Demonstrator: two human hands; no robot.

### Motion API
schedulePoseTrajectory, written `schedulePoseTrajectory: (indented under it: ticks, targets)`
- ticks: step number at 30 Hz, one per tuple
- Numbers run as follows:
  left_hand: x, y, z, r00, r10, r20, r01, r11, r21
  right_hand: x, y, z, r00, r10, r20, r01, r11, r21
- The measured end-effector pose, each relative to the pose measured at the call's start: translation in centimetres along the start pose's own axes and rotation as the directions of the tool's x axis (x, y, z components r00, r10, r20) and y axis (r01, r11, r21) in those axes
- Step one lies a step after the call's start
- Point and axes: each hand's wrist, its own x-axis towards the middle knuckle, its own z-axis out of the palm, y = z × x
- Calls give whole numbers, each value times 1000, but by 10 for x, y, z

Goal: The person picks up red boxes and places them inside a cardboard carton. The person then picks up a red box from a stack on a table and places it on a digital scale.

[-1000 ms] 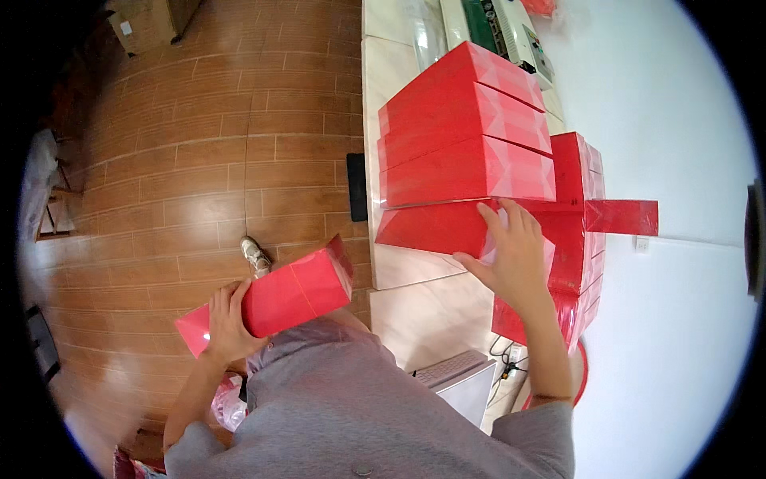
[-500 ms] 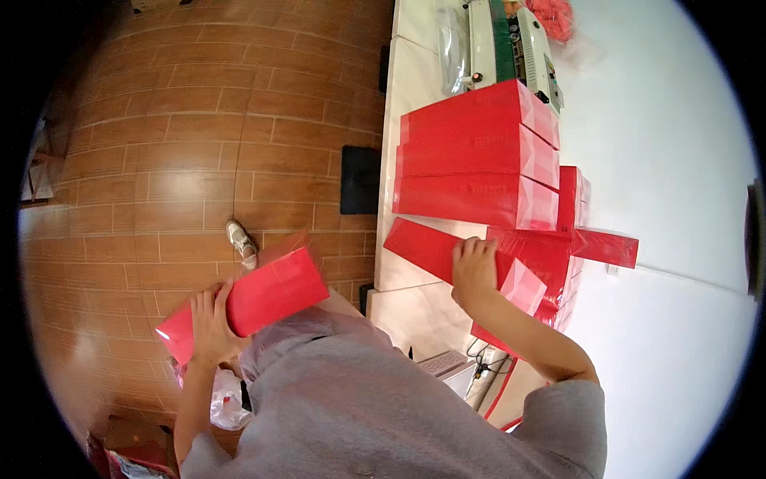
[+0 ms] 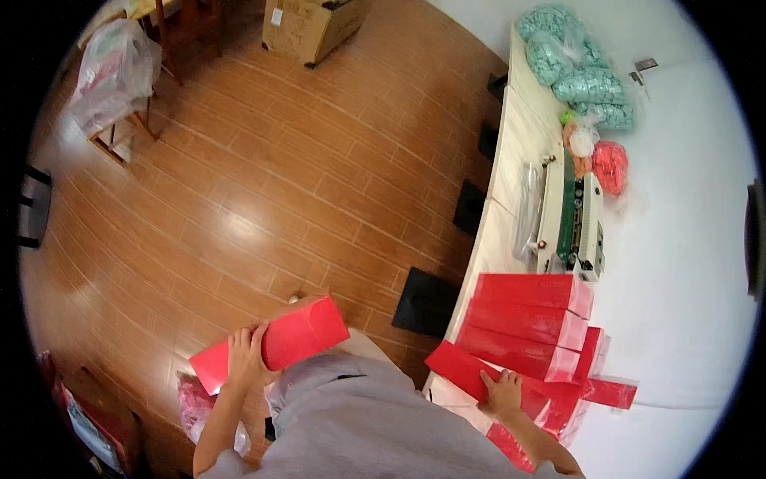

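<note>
Out over the floor, my left hand (image 3: 249, 359) is closed around a long red box (image 3: 307, 331), holding it tilted in front of my body. Some clear film seems to stick out past its far edge. At the table's edge, my right hand (image 3: 503, 393) lies across another long red box (image 3: 459, 369), its fingers bent over the top and side. That box sits at a slant beside a stack of red boxes (image 3: 519, 323) with pale pink ends. More red boxes are partly hidden under my right hand and forearm.
Behind the stack stands a cream and green machine (image 3: 570, 215), with clear plastic film (image 3: 527, 211) beside it. Farther back are bags of red filling (image 3: 610, 166) and pale green filling (image 3: 594, 84). A cardboard box (image 3: 307, 28) and a plastic-covered stool (image 3: 116, 76) stand across the tiled floor.
The view has tilted up, showing more floor and the table's far end. Both hands keep their places on the red boxes; the left one's box stays raised over the floor.
</note>
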Motion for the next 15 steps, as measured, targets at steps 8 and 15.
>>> schedulePoseTrajectory:
  ticks: [8, 15]
  targets:
    - [62, -17, -8, 982, -110, -155, 130, 983, 128, 41, -44, -195, 780, -98, -618, 405, 832, 380]
    - [149, -27, -11, 930, -228, -288, 282, 946, 160, 179, -64, -323, 585, -44, -810, 639, 640, 427]
